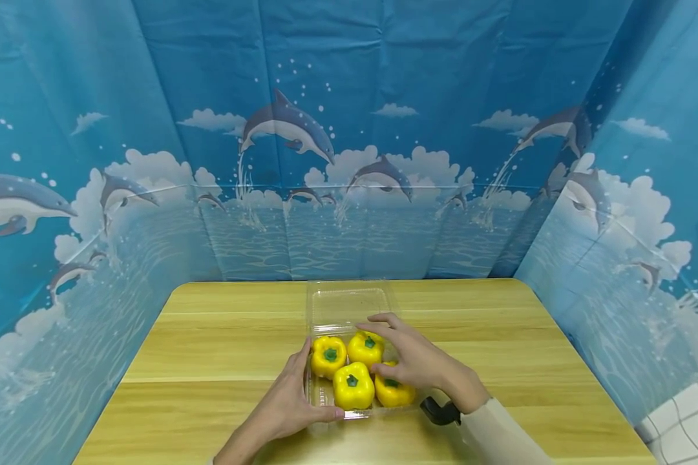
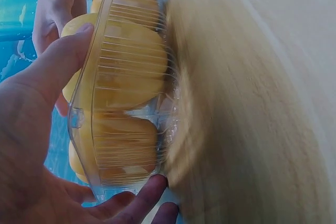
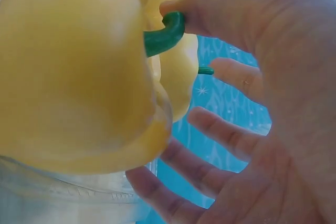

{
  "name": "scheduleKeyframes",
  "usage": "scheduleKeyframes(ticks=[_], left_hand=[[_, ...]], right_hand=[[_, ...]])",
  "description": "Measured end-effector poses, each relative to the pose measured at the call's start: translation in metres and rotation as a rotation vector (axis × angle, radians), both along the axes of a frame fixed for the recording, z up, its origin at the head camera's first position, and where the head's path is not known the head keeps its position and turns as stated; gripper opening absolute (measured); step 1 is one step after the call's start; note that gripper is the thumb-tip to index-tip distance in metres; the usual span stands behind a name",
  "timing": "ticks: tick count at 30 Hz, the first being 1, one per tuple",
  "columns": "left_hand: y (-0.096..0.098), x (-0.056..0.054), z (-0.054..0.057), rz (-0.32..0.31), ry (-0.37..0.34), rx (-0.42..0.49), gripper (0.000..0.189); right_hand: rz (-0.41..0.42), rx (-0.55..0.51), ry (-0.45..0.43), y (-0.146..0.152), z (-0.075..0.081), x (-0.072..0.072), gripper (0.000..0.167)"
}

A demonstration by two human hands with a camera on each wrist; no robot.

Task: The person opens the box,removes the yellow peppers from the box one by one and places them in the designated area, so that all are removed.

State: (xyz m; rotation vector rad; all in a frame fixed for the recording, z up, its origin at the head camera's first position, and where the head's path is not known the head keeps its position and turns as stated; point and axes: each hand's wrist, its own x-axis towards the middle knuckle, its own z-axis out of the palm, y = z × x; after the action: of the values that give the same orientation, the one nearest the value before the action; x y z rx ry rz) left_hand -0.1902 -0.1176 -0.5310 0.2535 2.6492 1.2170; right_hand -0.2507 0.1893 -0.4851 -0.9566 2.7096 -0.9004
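A clear plastic clamshell box (image 1: 320, 396) stands on the table, its lid (image 1: 349, 309) folded back. Inside sit several yellow bell peppers (image 1: 353, 385) with green stems. My left hand (image 1: 287, 403) grips the box by its left side, thumb over the front rim and fingers toward the far left corner. Seen from the left wrist, the thumb reaches past the rim against a pepper (image 2: 131, 61). Over the right-hand peppers spreads my right hand (image 1: 415, 355), fingers apart. In the right wrist view its thumb is at a green stem (image 3: 167, 34), and the lower fingertips are near the box's edge.
The box is on a wooden table (image 1: 221, 349) with rounded far corners. A blue curtain with printed dolphins (image 1: 287, 126) hangs behind the table and along its sides. A black strap piece (image 1: 440, 411) hangs at the right wrist, beside a pale sleeve (image 1: 500, 433).
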Motion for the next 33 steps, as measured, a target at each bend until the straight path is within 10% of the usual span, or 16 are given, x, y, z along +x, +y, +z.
scheduleKeyframes(ticks=[33], left_hand=[[0.0004, 0.0007, -0.0032, 0.006, -0.014, 0.014, 0.159]], right_hand=[[-0.008, 0.023, -0.027, -0.0096, -0.0097, -0.0071, 0.065]])
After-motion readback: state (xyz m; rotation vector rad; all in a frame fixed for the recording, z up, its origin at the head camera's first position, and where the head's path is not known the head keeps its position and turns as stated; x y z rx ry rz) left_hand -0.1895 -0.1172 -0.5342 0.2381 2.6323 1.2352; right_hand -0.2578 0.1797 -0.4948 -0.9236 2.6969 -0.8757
